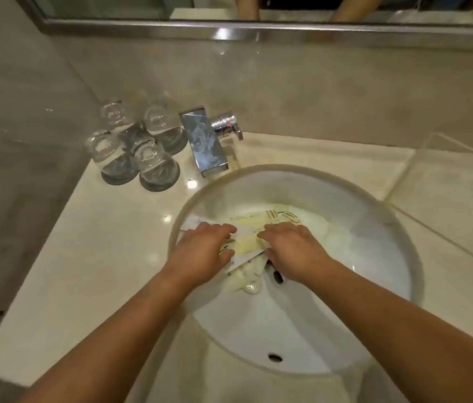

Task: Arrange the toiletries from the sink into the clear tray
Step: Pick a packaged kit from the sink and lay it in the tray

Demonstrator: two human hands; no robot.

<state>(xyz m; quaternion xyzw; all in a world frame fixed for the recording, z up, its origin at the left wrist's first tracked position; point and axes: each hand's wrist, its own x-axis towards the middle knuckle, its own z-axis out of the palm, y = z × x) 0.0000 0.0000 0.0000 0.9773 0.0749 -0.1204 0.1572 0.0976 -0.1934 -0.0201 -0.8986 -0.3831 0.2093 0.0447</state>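
Both hands, left [200, 254] and right [293, 251], are pressed together on the toiletries [251, 244] inside the sink [375, 257]; loose packets could be dropped before the clear tray [444, 144], beyond the sink, is reached.

We are looking down at a glossy cream counter [90, 257]; four upturned glasses [133, 146] are standing at ten o'clock, a steel-framed mirror [229, 24] running along twelve, a chrome faucet [209, 141] gleaming beside them.

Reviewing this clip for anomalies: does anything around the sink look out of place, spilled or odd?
Yes. A jumbled heap of pale packaged toiletries lies inside the sink bowl, overlapping at angles, an odd place for them. Both hands, left hand and right hand, rest on the heap. The four glasses stand neatly upside down beside the faucet.
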